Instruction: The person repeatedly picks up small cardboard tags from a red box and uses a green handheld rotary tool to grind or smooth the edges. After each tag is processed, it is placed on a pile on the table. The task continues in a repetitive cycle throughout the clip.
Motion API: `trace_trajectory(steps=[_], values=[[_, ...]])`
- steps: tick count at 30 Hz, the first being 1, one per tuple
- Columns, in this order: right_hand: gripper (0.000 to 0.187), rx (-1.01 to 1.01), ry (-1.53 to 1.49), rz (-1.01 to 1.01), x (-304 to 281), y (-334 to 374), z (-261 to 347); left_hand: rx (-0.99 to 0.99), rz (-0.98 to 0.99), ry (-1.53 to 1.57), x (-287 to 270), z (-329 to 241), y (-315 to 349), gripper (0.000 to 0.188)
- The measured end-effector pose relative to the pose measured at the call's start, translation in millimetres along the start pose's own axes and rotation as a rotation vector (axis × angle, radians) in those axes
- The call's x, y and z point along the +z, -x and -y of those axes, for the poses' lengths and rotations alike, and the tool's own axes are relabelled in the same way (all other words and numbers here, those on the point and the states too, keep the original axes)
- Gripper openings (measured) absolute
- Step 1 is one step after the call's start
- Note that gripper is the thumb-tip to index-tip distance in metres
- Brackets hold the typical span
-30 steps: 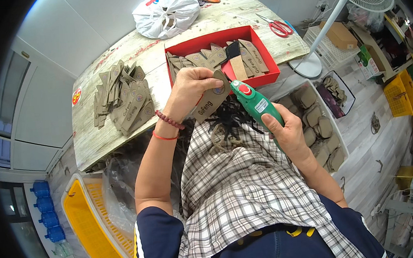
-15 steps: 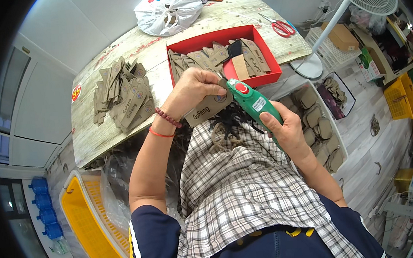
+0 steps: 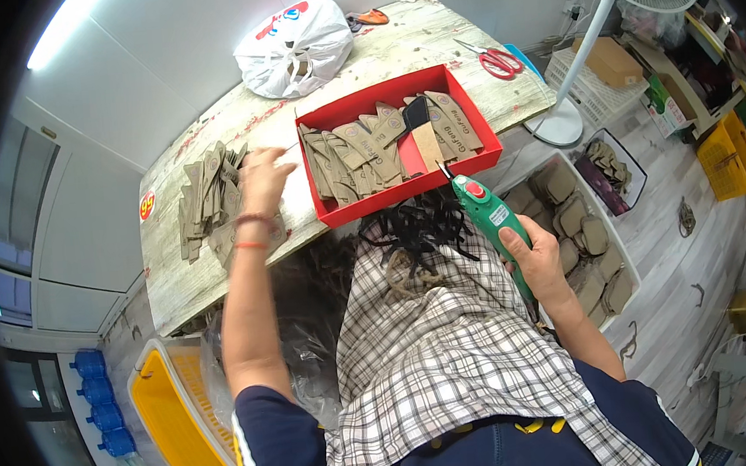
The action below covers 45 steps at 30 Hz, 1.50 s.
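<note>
My left hand [image 3: 264, 189] hovers over the pile of khaki fabric pieces [image 3: 205, 198] on the left of the table. It is slightly smeared by motion, its fingers look apart, and nothing shows in them. My right hand [image 3: 536, 259] grips a green handheld electric tool [image 3: 492, 215] with a red button. The tool's thin metal tip reaches the near wall of a red box [image 3: 362, 206]. Upright in that box stand several similar khaki fabric pieces [image 3: 371, 150] with printing, beside a black-and-tan piece [image 3: 420, 128].
A knotted white plastic bag [image 3: 293, 51] and red-handled scissors [image 3: 500, 63] lie on the table [image 3: 310, 106]. Black strips [image 3: 416, 225] rest on my checked apron. To the right are a bin of khaki pads [image 3: 578, 226] and a standing fan [image 3: 578, 50]; a yellow basket [image 3: 173, 424] stands lower left.
My left hand has moved left from the tool's tip to the pile. The khaki piece it held is no longer seen in it. The right hand with the tool has shifted slightly right and down.
</note>
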State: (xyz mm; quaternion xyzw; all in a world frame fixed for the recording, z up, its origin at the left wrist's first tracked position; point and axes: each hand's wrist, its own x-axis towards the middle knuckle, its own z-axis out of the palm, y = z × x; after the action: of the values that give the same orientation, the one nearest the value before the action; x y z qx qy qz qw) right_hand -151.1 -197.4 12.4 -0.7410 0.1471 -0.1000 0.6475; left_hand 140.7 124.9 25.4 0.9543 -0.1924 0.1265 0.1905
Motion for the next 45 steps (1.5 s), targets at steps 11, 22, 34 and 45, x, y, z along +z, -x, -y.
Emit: trace_trajectory(steps=[11, 22, 34, 45], values=[[0.043, 0.028, 0.030, -0.054, -17, 4, -14, -0.289, 0.145, 0.238, 143, -189, -63, 0.071], [0.046, -0.073, -0.019, -0.086, 1, -20, 9, -0.451, -0.236, 1.781, 82, -157, -27, 0.006], [0.043, -0.167, 0.057, -0.111, 21, -20, 14, -0.575, -0.267, 1.962, 56, -212, 37, 0.012], [0.046, -0.123, 0.024, -0.083, 9, -18, 14, -0.591, -0.099, 1.937, 65, -222, 62, 0.007]])
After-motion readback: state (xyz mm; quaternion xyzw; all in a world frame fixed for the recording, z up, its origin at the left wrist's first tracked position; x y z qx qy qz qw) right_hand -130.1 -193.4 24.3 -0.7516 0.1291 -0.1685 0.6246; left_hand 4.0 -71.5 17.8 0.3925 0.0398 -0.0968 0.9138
